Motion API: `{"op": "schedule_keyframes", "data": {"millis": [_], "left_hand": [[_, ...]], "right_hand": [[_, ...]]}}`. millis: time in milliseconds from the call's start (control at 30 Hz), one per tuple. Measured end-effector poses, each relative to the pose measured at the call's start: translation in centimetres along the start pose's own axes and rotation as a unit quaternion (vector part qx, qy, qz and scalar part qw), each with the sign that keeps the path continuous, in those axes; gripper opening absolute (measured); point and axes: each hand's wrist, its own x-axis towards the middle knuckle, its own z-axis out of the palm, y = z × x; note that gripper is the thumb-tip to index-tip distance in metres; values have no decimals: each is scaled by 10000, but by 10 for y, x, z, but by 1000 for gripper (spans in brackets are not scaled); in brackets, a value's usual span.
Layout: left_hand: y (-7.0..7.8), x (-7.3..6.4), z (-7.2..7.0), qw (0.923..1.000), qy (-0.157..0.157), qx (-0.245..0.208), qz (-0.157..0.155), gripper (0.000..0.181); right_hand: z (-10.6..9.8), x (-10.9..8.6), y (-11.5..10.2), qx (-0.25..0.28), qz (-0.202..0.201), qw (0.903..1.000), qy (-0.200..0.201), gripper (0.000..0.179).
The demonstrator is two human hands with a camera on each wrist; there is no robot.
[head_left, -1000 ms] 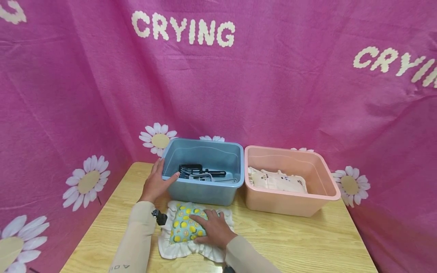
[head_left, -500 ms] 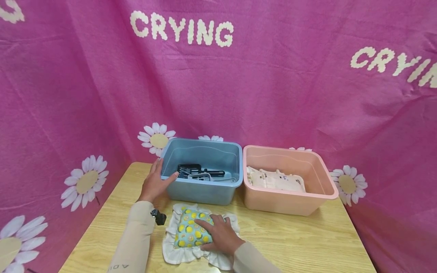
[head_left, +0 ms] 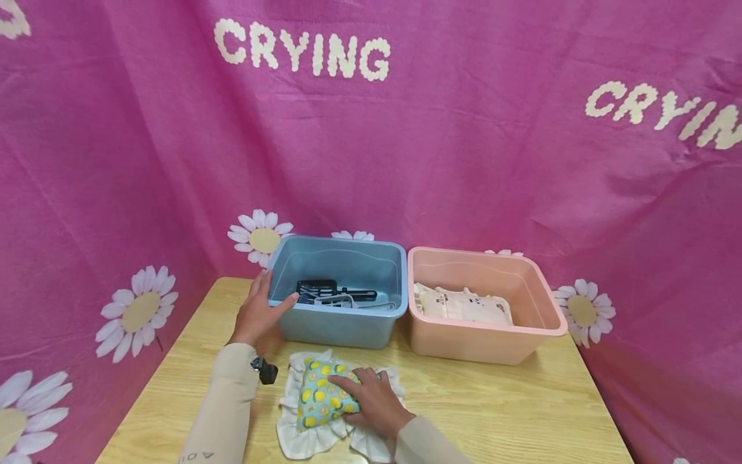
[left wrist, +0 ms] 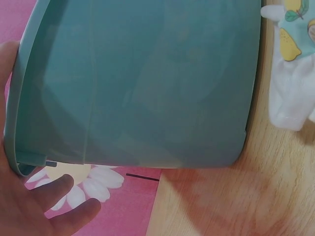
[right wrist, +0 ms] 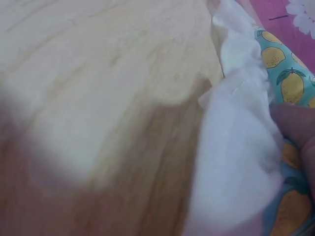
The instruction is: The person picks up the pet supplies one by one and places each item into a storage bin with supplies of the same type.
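In the head view, my left hand rests on the near left corner of a blue plastic bin, thumb at the front rim. The left wrist view shows two of its fingers extended loosely outside that corner. My right hand grips the right part of a small cushion, patterned with lemons on light blue and edged with a white ruffle. The cushion's fabric bunches under the fingers. In the right wrist view a fingertip presses into the printed cloth beside the ruffle.
Inside the blue bin lie a black slotted turner and a grey wire-like utensil. To its right a pink bin holds a cream printed cloth item. Both stand on a wooden table before a magenta curtain.
My right hand has drawn the cushion slightly right and towards me, and the cushion is more bunched under it. The left hand stays at the blue bin's corner. The head view has shifted slightly.
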Motion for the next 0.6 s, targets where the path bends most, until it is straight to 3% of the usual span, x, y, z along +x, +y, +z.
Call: {"op": "schedule_keyframes", "data": {"millis": [233, 600], "left_hand": [[2, 0, -2, 10000, 5, 16, -7, 97], [1, 0, -1, 10000, -65, 27, -11, 98]], "right_hand": [[-8, -1, -1, 6, -187, 9991, 375, 80], [-27, -4, -3, 52, -216, 9990, 393, 77]]}}
